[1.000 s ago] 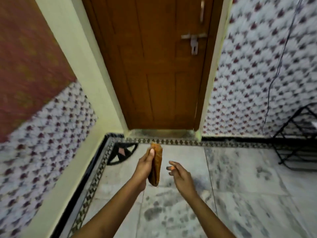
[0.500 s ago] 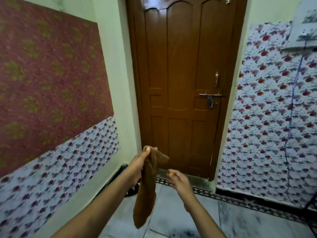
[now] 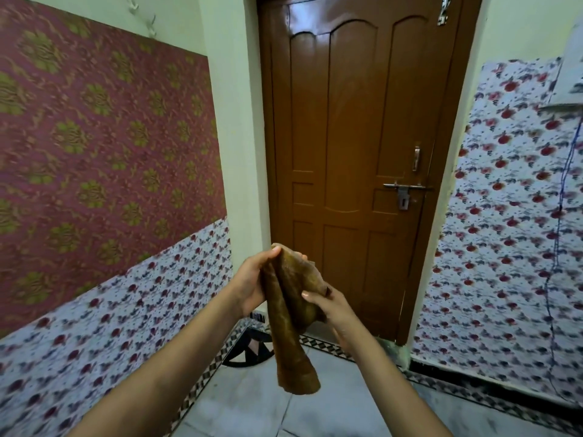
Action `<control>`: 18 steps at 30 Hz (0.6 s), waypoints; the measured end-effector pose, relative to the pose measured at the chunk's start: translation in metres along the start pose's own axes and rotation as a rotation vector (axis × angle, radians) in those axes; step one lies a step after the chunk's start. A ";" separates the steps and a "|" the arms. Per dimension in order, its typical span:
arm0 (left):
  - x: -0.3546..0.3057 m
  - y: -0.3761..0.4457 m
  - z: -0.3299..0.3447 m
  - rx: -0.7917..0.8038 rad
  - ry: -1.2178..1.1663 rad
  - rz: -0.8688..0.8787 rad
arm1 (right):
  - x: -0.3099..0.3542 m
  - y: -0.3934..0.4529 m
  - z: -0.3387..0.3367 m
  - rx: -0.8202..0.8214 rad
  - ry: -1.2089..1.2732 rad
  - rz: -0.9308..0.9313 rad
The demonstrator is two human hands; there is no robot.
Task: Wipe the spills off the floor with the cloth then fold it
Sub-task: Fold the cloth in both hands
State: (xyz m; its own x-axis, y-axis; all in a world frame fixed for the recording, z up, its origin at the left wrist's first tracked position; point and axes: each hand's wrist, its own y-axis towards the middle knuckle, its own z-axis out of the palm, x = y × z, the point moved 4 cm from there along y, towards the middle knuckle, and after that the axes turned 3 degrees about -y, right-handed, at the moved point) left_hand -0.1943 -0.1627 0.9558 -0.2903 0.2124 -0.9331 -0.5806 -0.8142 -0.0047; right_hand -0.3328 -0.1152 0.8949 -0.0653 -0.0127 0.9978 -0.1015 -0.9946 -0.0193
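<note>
Both hands up in front of me: left hand (image 3: 252, 280) pinches the top of the brown cloth (image 3: 291, 323), right hand (image 3: 331, 307) grips its side fold. Just one cloth, hanging long, off the floor (image 3: 315, 414). One closed wooden door (image 3: 353, 159) behind it, no containers I can see.

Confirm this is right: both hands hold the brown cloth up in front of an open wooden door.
Not quite. The head view shows the door closed, its latch across. The left hand and right hand do both hold the brown cloth.
</note>
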 end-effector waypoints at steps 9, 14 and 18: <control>-0.016 -0.001 -0.040 -0.276 0.336 -0.005 | 0.024 -0.002 0.019 -0.082 0.128 -0.084; -0.009 -0.002 -0.045 -0.314 0.411 0.097 | 0.020 0.005 0.023 -0.254 -0.056 -0.186; 0.005 0.000 -0.023 -0.046 0.305 -0.018 | 0.022 0.003 0.032 -0.228 -0.160 -0.274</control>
State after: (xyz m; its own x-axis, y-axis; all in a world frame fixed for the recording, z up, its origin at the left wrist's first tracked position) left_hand -0.1780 -0.1737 0.9431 -0.0346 0.0607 -0.9976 -0.5461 -0.8371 -0.0320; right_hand -0.3024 -0.1218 0.9192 0.1492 0.2165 0.9648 -0.3132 -0.9152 0.2538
